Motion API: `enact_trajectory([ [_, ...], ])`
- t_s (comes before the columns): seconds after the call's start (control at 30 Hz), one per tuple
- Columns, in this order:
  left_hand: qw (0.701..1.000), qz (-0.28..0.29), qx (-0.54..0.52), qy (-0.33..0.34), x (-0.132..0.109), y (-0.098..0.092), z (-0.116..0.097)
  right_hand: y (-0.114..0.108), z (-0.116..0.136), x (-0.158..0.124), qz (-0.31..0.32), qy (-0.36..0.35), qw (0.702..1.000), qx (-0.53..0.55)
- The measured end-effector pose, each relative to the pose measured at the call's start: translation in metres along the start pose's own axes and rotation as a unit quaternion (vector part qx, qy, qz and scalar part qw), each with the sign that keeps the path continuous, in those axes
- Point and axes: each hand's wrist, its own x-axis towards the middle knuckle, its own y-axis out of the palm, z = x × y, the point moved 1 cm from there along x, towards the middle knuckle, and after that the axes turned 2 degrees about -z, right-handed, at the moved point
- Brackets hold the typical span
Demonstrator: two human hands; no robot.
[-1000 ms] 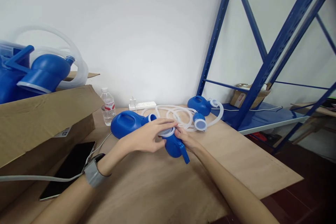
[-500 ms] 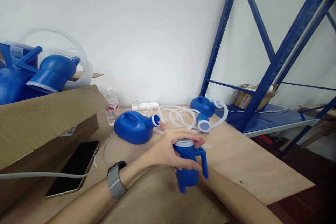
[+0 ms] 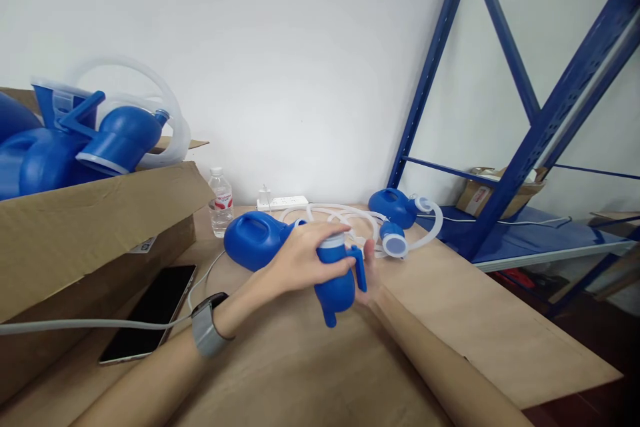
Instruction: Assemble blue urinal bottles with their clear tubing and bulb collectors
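Observation:
A blue plastic cup-like funnel (image 3: 336,290) with a white rim, a side handle and a small spout underneath hangs tilted above the table. My left hand (image 3: 307,257) is closed around its upper part, the thumb across the near side and fingers over the rim. My right hand (image 3: 371,283) is beside and behind the handle, palm toward the funnel; one finger points up, and the others are hidden. Behind my left hand lies a blue urinal bottle (image 3: 254,240), its mouth partly covered.
Clear coiled tubing (image 3: 370,217) joins another blue bottle (image 3: 391,205) and a blue funnel (image 3: 393,240). A cardboard box (image 3: 107,223) full of blue parts, a phone (image 3: 150,312), a water bottle (image 3: 221,203) and a power strip (image 3: 289,201) stand around. A blue rack (image 3: 515,160) rises at right.
Both hands and the funnel have moved up and slightly left. My right hand has come out from behind the funnel to its handle side. The view has shifted a little.

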Motion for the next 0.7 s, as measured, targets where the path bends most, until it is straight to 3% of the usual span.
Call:
enact_trajectory([
  [0.1,0.995,-0.093,0.044,0.014,-0.002,-0.003,0.009,-0.001,-0.004,-0.002,0.054,0.006,0.995,0.084],
  [0.2,0.987,-0.145,0.057,0.049,-0.004,-0.002,0.014,0.002,-0.006,-0.004,0.013,-0.009,0.996,0.089],
  [0.27,0.984,-0.139,0.048,0.1,-0.004,-0.001,0.013,0.003,-0.005,-0.005,-0.02,-0.013,0.996,0.087],
  [0.37,0.986,-0.073,0.026,0.148,0.0,-0.001,0.008,0.002,-0.003,-0.004,-0.034,-0.018,0.995,0.091],
  [0.43,0.993,-0.015,0.018,0.113,0.003,-0.005,0.007,0.0,-0.004,-0.003,-0.028,-0.013,0.995,0.094],
  [0.53,0.998,0.064,-0.013,-0.011,0.005,-0.014,0.007,-0.002,-0.006,-0.001,-0.022,0.001,0.996,0.088],
  [0.7,0.965,0.123,-0.113,-0.2,0.01,-0.027,0.01,0.0,-0.008,0.001,-0.003,-0.009,1.0,0.02],
])
